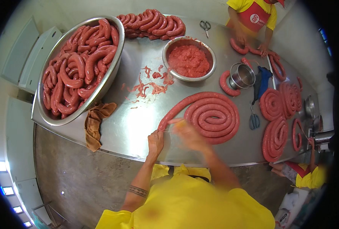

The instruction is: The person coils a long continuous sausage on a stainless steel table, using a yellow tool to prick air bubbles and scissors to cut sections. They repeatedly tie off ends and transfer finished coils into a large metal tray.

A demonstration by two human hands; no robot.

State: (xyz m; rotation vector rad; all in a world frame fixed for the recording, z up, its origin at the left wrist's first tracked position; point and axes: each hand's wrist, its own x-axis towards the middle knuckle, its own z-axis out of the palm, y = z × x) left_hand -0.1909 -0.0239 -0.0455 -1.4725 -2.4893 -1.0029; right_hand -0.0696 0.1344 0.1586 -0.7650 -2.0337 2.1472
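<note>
A long raw sausage coil (211, 105) lies on the steel table (135, 114), its outer length running down to my left hand (155, 140). That hand is closed round the sausage's end near the table's front edge. My right hand (189, 135) is just to the right, over the lower left of the coil, smeared by motion. A thin pale pink piece (174, 121) shows at its upper left; whether the fingers hold it is unclear. Scattered meat and casing scraps (150, 86) lie behind my hands. A brown cloth (95, 129) rests to the left.
Large sausage basin (78, 68) at left, piled sausages (150, 24) behind, mince bowl (188, 61), pot (242, 78), scissors (204, 27), blue scissors (254, 118), blue cloth (262, 84), more coils (274, 139), a steel machine (322, 139). Co-workers work at the back (253, 19) and right (306, 175).
</note>
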